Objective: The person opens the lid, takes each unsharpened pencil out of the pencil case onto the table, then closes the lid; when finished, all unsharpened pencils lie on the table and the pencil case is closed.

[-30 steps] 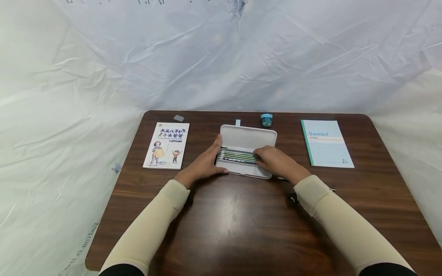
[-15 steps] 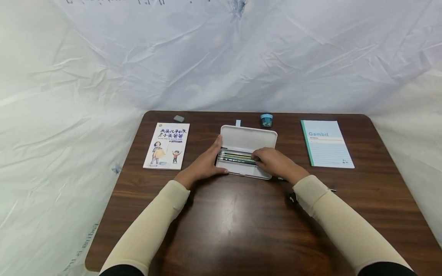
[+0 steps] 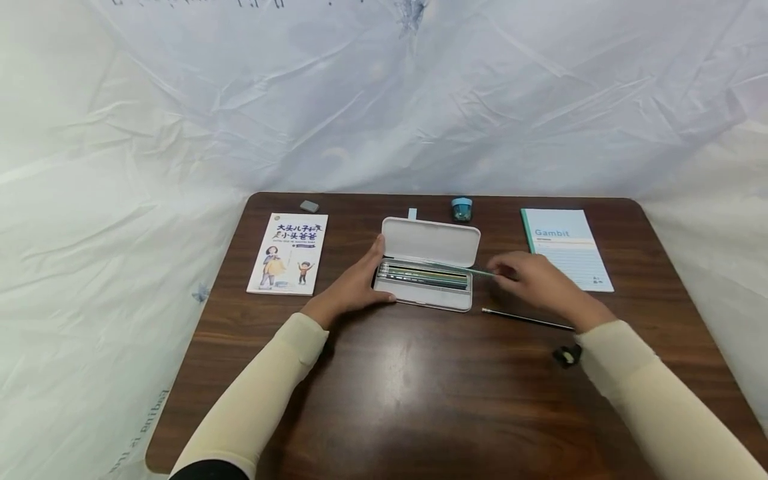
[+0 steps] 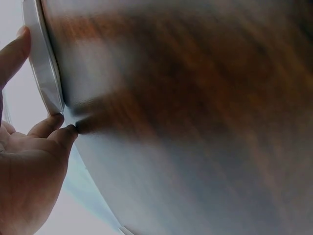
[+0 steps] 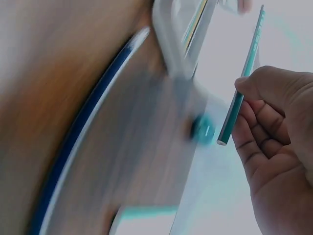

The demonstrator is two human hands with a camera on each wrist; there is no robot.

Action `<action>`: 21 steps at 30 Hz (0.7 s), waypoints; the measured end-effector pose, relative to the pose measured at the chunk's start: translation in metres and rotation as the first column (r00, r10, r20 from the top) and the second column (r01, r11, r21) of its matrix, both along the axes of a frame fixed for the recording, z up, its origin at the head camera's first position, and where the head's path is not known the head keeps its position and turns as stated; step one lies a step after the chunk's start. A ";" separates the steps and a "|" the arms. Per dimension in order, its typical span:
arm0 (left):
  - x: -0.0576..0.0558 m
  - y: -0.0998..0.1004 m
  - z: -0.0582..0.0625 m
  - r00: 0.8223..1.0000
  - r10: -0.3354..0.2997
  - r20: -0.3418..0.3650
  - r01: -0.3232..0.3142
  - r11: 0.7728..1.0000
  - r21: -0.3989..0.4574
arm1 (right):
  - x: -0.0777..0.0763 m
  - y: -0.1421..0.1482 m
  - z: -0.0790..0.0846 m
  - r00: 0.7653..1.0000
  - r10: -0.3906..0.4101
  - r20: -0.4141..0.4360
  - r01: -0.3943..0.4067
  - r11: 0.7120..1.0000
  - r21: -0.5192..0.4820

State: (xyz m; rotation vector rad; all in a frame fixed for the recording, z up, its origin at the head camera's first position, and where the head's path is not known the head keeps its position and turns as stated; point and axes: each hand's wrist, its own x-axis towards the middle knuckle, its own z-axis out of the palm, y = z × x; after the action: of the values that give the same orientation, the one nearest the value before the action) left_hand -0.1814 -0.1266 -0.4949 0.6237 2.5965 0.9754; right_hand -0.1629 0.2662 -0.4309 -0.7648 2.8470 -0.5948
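A white pencil case (image 3: pixel 431 241) lies with its lid raised on the dark wooden table, several pencils (image 3: pixel 423 277) side by side in its tray. My left hand (image 3: pixel 359 280) grips its left end, thumb at the front edge and fingers toward the hinge side. In the left wrist view the thumb and fingertips touch the white side of the case. To the right of the case, my right hand (image 3: pixel 534 277) pinches a green pencil (image 5: pixel 232 115) between thumb and fingers near one end. Its other end still reaches back over the tray.
A black pencil (image 3: pixel 528 320) and a small black item (image 3: pixel 567 357) lie near the right forearm. Behind the case stands a blue-lidded jar (image 3: pixel 462 209). A picture book (image 3: pixel 288 253) and grey eraser (image 3: pixel 309 207) are left, a Gambit notebook (image 3: pixel 569 257) right.
My right hand has moved right, out of the tray, drawing the green pencil with it. The black pencil on the table is now uncovered. My left hand stays on the case.
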 end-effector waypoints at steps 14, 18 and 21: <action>-0.002 -0.004 -0.003 1.000 -0.013 0.000 0.013 1.000 0.028 | 0.041 0.100 -0.036 0.981 -0.163 0.106 0.145 0.976 0.164; -0.002 -0.003 -0.004 1.000 -0.013 -0.010 0.013 1.000 0.021 | 0.040 0.103 -0.041 0.981 -0.160 0.108 0.139 0.974 0.176; 0.000 -0.002 -0.001 1.000 -0.013 -0.016 0.012 1.000 -0.003 | 0.037 0.096 -0.036 0.983 -0.151 0.104 0.130 0.974 0.185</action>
State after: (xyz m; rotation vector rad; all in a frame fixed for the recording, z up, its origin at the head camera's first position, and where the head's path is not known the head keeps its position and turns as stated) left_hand -0.1816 -0.1283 -0.4960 0.6485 2.6042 0.9659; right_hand -0.1258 0.3617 -0.4666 -0.4857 2.8126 -0.3814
